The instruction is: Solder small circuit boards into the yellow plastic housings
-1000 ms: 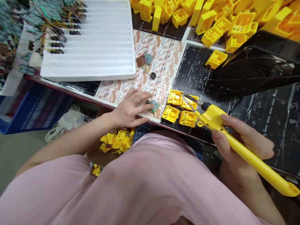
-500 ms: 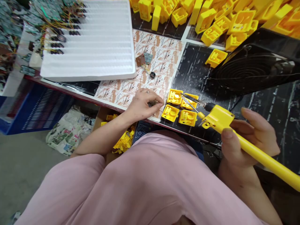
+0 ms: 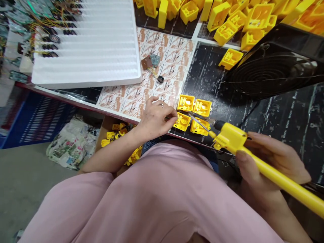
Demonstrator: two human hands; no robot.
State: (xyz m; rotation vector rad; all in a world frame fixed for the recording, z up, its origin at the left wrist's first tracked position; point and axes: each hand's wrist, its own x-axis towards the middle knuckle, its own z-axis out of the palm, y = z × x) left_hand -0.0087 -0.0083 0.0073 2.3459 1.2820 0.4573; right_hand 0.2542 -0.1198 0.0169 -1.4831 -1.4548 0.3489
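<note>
My right hand [image 3: 270, 162] is wrapped round the yellow handle of a soldering iron [image 3: 233, 136] with a thin metal feed tube beside its tip. The tip and tube point left, over a small group of open yellow plastic housings [image 3: 202, 107] set close together on the table. My left hand [image 3: 158, 118] is closed in a pinch at the lower-left housing [image 3: 182, 122], wearing a ring. Whatever its fingertips may hold is too small to make out. Small fittings show inside the housings.
A white ridged foam tray [image 3: 88, 44] holds wired black parts, with circuit boards [image 3: 19, 76] left of it. A small board with a wired round part [image 3: 160, 79] lies on patterned paper. A black fan [image 3: 273, 71] and many yellow housings [image 3: 189, 12] stand behind. Below are a blue crate [image 3: 48, 118] and box.
My left hand has moved slightly right, up to the lower-left housing. The soldering iron has come left and down, its tip now lower between the housings. The whole view has shifted a little.
</note>
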